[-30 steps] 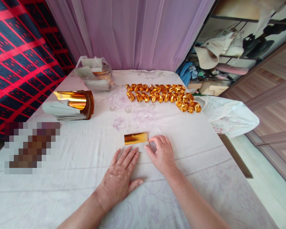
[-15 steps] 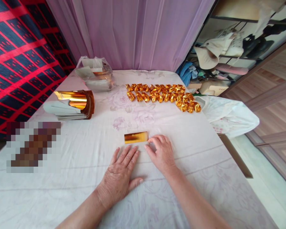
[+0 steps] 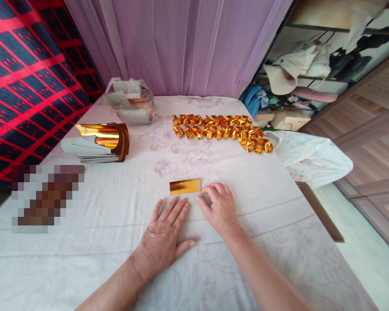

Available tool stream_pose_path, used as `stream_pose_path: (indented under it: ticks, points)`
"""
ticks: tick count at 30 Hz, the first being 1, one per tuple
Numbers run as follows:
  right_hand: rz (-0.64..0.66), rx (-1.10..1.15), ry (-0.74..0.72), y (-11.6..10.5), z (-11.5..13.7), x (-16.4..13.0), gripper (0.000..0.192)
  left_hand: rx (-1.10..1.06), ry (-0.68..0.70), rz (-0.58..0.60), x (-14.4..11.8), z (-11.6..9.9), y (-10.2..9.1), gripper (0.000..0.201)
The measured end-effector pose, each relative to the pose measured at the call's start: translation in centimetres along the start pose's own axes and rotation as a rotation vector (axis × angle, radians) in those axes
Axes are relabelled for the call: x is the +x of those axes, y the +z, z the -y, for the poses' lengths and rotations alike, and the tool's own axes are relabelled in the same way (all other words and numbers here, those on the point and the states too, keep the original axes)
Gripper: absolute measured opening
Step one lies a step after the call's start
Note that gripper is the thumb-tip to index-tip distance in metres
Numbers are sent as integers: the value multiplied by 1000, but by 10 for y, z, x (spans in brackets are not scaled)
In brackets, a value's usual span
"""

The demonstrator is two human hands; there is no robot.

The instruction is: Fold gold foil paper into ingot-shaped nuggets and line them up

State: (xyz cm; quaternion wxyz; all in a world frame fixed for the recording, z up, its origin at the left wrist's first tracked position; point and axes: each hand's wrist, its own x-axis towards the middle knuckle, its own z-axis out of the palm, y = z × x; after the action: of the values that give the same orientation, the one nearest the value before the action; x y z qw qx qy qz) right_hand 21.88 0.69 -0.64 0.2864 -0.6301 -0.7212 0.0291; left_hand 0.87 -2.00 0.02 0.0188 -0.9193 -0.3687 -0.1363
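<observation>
A strip of shiny gold foil paper (image 3: pixel 184 186) lies flat on the cloth-covered table in front of me. Just below it my left hand (image 3: pixel 164 235) rests palm down, fingers spread, holding nothing. My right hand (image 3: pixel 219 205) lies at the strip's right end, its index fingertip at or touching the edge. That hand's fingers are loosely bent, with the thumb apart from the index finger. Farther back, several folded gold paper pieces (image 3: pixel 218 129) stand in rows.
To the left is a bent stack of gold-and-white paper sheets (image 3: pixel 99 144), with a clear plastic bag (image 3: pixel 129 101) of papers behind it. A pixelated patch (image 3: pixel 47 198) hides something at the left. A white plastic bag (image 3: pixel 314 155) lies beyond the table's right edge, below a shelf (image 3: pixel 311 77) holding shoes and a cap.
Both hands and the gold strip stay in place. Only the camera view has shifted very slightly.
</observation>
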Motion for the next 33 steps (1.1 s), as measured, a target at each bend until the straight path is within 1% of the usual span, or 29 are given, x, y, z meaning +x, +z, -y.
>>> stream_pose_path:
  ticks: [7,14,18,24,33]
  points:
    - [1,-14,-6,-1,2,0,6,-37,-14,30,1,1,-1,76]
    - [21,-100,23,-3,10,0,24,-59,-25,37,2,0,-1,76]
    - [44,-139,49,-3,13,1,28,-58,-28,57,2,0,-1,75]
    - [51,-132,57,-3,12,1,27,-54,-28,58,2,0,-1,77]
    - [84,26,19,-4,-5,0,15,-53,-32,52,2,0,-2,74]
